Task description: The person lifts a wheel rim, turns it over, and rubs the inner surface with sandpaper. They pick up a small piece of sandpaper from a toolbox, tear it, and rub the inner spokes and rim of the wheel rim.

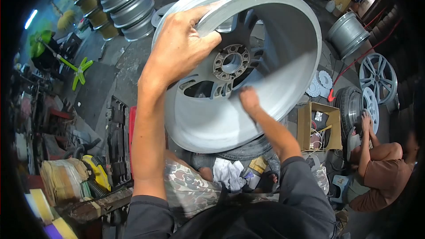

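Note:
A large silver-grey alloy wheel rim (203, 128) stands tilted in front of me, its hollow barrel facing me and its hub and spokes at the far end. My left hand (179, 42) is closed over the rim's upper-left lip, thumb on the inside. Inside the barrel, my right hand (250, 99) is curled against the lower wall near the spokes. A dark edge shows by its fingers, but what it holds is hidden. Beneath the rim lies a black tyre (250, 149).
A cardboard box (319, 145) with small items stands right of the rim. Beyond it a co-worker (383, 172) sits handling another wheel (371, 106). Stacked rims (128, 6) stand at the back left, near a green fan (40, 44). White rags (228, 172) lie near my legs.

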A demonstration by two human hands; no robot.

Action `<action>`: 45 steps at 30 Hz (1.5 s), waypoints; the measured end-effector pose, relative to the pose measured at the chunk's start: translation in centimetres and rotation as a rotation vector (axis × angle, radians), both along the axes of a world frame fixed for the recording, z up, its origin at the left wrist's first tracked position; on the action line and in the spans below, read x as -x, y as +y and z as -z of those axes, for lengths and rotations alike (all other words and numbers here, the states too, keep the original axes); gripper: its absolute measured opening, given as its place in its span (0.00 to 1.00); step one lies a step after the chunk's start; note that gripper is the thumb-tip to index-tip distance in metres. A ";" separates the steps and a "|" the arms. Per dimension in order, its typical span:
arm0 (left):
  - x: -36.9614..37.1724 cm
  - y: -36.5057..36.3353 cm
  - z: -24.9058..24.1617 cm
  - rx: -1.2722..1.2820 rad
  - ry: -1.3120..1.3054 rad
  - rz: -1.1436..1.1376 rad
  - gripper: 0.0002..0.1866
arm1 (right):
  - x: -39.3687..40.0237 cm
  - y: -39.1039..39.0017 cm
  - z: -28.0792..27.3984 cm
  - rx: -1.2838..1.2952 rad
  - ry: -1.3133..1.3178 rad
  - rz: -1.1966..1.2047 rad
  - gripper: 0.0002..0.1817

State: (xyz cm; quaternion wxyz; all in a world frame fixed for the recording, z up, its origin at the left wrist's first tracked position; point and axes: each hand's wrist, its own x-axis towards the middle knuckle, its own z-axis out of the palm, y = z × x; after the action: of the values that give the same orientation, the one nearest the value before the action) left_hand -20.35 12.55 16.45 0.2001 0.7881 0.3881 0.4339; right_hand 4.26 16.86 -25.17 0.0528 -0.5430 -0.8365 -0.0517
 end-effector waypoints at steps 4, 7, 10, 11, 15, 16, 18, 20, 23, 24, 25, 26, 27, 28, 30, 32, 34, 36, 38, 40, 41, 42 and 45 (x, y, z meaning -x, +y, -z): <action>0.0 0.4 0.1 -0.063 -0.033 0.027 0.25 | 10.1 -4.4 -1.3 0.110 0.574 -0.014 0.13; 0.3 0.1 -0.1 0.014 -0.029 0.017 0.26 | 6.2 -2.4 1.3 0.090 0.499 -0.171 0.13; 0.6 0.5 0.1 -0.017 -0.034 0.026 0.26 | -4.4 3.4 -0.2 -0.028 -0.176 -0.148 0.10; 0.6 0.5 0.0 -0.017 -0.035 0.020 0.26 | -6.4 4.6 -3.8 -0.020 -0.396 -0.117 0.08; 0.6 1.1 0.2 -0.001 -0.014 0.040 0.25 | -10.2 7.6 -4.9 0.082 -0.372 -0.042 0.09; 0.6 1.4 0.3 -0.028 -0.032 0.060 0.25 | -9.9 7.1 -5.0 0.053 -0.392 -0.050 0.09; 0.7 1.3 0.1 -0.017 -0.026 0.043 0.25 | -5.5 4.3 -0.2 -0.022 -0.204 0.024 0.09; 0.4 1.2 -0.1 -0.005 -0.018 0.034 0.25 | 0.9 0.7 7.1 -0.070 0.281 -0.078 0.09; 0.5 1.2 0.2 -0.004 -0.042 0.046 0.25 | 10.5 -4.5 -1.3 0.214 0.561 -0.010 0.10; 0.6 1.2 0.4 0.007 -0.046 0.037 0.25 | 9.9 -4.7 -0.9 0.223 0.570 -0.004 0.10; 0.6 1.2 0.5 0.011 -0.054 0.029 0.26 | 7.9 -4.2 -0.4 0.156 0.595 -0.146 0.11; 0.5 1.1 0.2 0.005 -0.055 0.029 0.26 | 5.2 -2.7 0.2 0.080 0.610 -0.295 0.11; 0.4 0.7 -0.1 0.063 -0.055 0.024 0.25 | 1.0 -0.1 3.3 0.009 0.309 -0.256 0.11; 0.4 0.5 -0.3 0.117 -0.057 0.018 0.25 | -2.6 2.1 1.3 0.023 0.030 -0.144 0.11; 0.6 1.5 0.1 0.017 -0.037 0.029 0.26 | -8.8 6.9 -3.1 0.000 -0.325 -0.045 0.09; 0.6 2.1 0.3 -0.041 -0.017 0.067 0.27 | -11.2 10.5 -8.4 0.170 -0.442 -0.011 0.09; 0.6 2.6 0.2 -0.046 -0.012 0.052 0.25 | -11.0 10.3 -8.7 0.229 -0.467 0.047 0.09; 0.9 2.2 -0.3 0.019 -0.002 -0.010 0.24 | -10.1 8.2 -4.4 -0.071 -0.558 -0.120 0.10; 1.3 2.7 -0.2 0.012 -0.007 -0.004 0.23 | -4.1 2.7 -0.3 -0.081 -0.305 -0.102 0.09; 1.7 3.3 0.2 0.017 -0.012 0.003 0.23 | 1.5 -0.7 2.0 0.165 0.201 -0.067 0.12; 1.9 3.4 0.2 -0.011 0.033 -0.018 0.22 | 4.6 -3.0 -0.9 0.148 0.435 -0.078 0.13; 2.1 3.5 0.1 -0.038 0.079 -0.036 0.21 | 6.3 -4.4 -3.1 0.234 0.594 -0.117 0.13; 2.5 1.6 -2.6 0.164 -0.042 0.183 0.21 | 6.2 -5.9 -8.8 0.399 0.757 -0.193 0.13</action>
State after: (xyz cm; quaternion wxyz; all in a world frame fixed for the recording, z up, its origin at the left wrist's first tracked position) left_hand -22.80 14.18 19.04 0.3107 0.7919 0.3446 0.3970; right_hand -1.93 10.92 -16.41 0.2545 -0.4426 -0.7987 0.3186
